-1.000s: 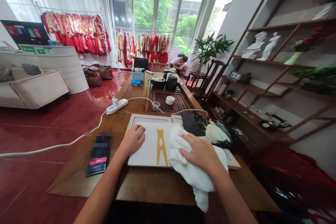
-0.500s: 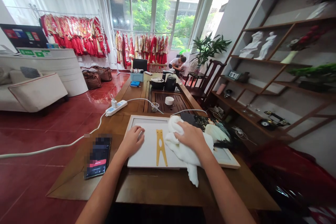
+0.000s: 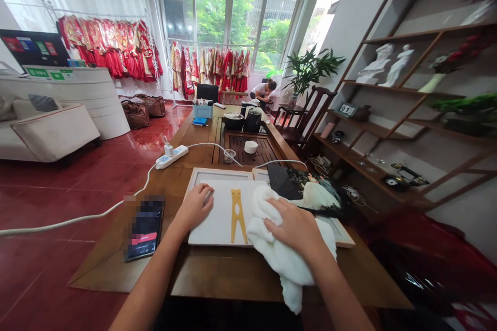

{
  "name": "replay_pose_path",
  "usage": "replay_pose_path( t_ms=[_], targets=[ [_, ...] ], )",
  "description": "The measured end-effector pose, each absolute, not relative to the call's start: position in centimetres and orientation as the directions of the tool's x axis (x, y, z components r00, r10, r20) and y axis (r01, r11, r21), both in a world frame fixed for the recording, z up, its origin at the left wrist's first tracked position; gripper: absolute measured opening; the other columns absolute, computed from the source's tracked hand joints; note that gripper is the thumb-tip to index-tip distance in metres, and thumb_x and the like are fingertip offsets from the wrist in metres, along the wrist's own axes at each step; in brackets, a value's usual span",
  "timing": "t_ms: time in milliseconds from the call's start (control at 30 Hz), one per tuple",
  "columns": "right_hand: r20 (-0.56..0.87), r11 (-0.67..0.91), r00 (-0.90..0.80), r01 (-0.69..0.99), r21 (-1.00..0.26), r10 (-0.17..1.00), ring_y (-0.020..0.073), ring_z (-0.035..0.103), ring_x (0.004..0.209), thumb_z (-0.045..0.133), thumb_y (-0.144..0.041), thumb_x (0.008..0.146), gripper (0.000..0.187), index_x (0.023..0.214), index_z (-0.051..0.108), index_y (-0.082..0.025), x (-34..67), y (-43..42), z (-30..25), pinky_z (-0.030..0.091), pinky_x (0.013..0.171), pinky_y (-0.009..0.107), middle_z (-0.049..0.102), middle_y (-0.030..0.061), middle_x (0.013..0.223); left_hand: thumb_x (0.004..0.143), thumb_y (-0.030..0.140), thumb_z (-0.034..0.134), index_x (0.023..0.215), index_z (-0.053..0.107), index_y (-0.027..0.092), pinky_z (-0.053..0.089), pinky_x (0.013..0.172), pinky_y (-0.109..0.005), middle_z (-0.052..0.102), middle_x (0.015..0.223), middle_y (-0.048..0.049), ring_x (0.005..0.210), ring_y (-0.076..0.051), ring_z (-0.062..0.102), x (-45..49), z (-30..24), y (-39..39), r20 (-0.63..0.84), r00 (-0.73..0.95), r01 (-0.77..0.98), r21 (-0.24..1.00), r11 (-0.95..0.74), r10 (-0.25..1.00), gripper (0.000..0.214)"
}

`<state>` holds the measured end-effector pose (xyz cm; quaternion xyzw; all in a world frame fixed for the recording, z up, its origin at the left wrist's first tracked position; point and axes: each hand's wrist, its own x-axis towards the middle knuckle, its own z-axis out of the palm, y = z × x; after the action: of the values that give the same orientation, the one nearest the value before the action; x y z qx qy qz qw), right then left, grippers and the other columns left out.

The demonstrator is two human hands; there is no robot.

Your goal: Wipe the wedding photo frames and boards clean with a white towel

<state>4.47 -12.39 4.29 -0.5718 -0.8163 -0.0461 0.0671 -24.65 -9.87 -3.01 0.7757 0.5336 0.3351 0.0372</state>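
Note:
My right hand (image 3: 293, 225) grips a white towel (image 3: 267, 253), bunched over the right part of a white board (image 3: 217, 227), with one end hanging over the table's front edge. On the board's left edge rests my left hand (image 3: 197, 206), fingers loosely spread and holding nothing. Between the hands lies a flat yellow piece (image 3: 236, 212) with two small ears at the top, an oval hole and two long legs. Under the board, pale frames show: one frame (image 3: 223, 175) at the back left, another frame (image 3: 341, 232) at the right, partly covered by the towel and a dark picture (image 3: 287, 183).
Left of my forearm lies a phone (image 3: 145, 235). A power strip (image 3: 172, 157) with a white cable stands farther back. Beyond are a tea tray (image 3: 267, 152) with a white cup (image 3: 250, 147) and a black pot (image 3: 252, 120). A person (image 3: 264, 92) bends by the window.
My right hand has moved slightly right and toward me with the towel, which now hangs lower. More of the dark picture shows. My left hand has stayed nearly in place.

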Motion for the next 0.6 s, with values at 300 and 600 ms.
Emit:
replay_pose_path(
  t_ms=[300,600],
  targets=[
    [0.156,0.281,-0.285,0.959,0.043,0.946,0.0227,0.06,0.096,0.047,-0.045,0.082,0.043,0.12,0.055,-0.026,2.4,-7.2,4.7,0.037,0.07,0.029,0.063,0.0065,0.109,0.09,0.026,0.044,0.108,0.056,0.023,0.045,0.096,-0.041,0.055,0.112,-0.0082,0.107,-0.022,0.055,-24.7,-3.1,-9.8,0.467,0.211,0.806,0.414,-0.423,0.859,0.022],
    [0.184,0.315,-0.318,0.948,0.046,0.93,0.0224,0.059,0.096,0.047,-0.044,0.083,0.044,0.122,0.054,-0.024,2.3,-8.2,4.2,0.038,0.071,0.029,0.063,0.0069,0.108,0.089,0.025,0.045,0.108,0.057,0.023,0.045,0.096,-0.041,0.056,0.112,-0.0085,0.107,-0.023,0.055,-24.7,-3.1,-9.9,0.467,0.203,0.801,0.426,-0.42,0.861,0.022]
  ],
)
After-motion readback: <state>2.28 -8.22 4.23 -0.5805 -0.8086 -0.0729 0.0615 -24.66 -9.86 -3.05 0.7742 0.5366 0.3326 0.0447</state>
